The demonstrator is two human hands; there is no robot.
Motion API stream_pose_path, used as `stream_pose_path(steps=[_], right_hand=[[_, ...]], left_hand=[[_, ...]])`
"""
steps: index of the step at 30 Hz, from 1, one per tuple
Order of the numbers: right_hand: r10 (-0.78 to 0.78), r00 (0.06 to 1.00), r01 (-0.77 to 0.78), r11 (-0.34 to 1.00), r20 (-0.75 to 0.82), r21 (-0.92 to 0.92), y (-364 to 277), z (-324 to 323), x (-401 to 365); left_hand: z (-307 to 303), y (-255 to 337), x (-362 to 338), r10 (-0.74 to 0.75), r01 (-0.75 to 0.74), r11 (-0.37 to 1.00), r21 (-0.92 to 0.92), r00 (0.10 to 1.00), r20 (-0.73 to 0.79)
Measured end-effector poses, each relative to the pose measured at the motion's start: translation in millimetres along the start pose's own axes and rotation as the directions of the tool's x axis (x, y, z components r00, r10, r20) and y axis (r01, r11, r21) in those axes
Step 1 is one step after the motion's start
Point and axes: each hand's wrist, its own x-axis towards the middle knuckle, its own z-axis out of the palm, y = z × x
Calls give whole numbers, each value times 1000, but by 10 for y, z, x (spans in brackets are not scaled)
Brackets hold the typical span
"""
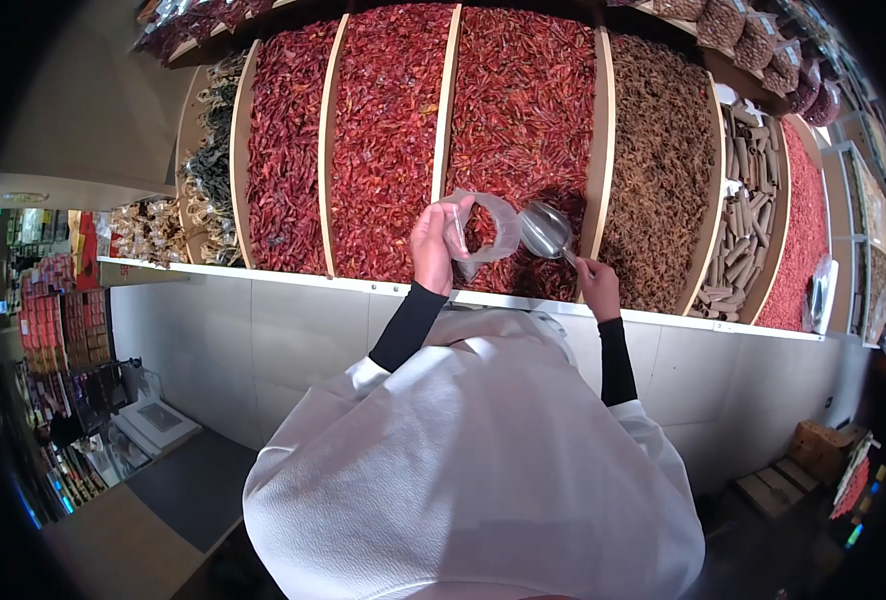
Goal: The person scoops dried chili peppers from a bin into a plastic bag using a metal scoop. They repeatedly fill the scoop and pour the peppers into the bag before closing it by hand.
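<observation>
My left hand is closed on the side of a clear plastic bag, whose round mouth gapes open. Through it, dried red chilies show behind. In my right hand is the handle of a shiny metal scoop. The scoop's bowl sits just right of the bag's mouth, close over the dried red chilies in the wide middle bin. No chilies show in the bowl, which has a bright glare. Both hands are above the bin's front edge.
Wooden dividers separate the bins. Left are more red chilies; right are brown dried spice pieces and bark-like rolls. A white ledge runs along the front. Filled bags hang at upper right.
</observation>
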Motion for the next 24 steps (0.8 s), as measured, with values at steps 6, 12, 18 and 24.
stream_pose_path(steps=[6, 12, 18, 24], right_hand=[[-36, 996, 4, 939, 85, 343, 33, 533, 105], [108, 984, -174, 752, 142, 636, 124, 1086, 246], [52, 999, -33, 673, -2, 739, -19, 1389, 503], [103, 995, -75, 643, 11, 762, -53, 1443, 633]], left_hand=[[63, -22, -84, -16, 15, 1000, 20, 998, 55], [67, 17, -143, -43, 40, 999, 29, 995, 89], [60, 39, -148, -37, 34, 999, 34, 996, 82], [85, 24, -126, -36, 34, 999, 22, 996, 86]])
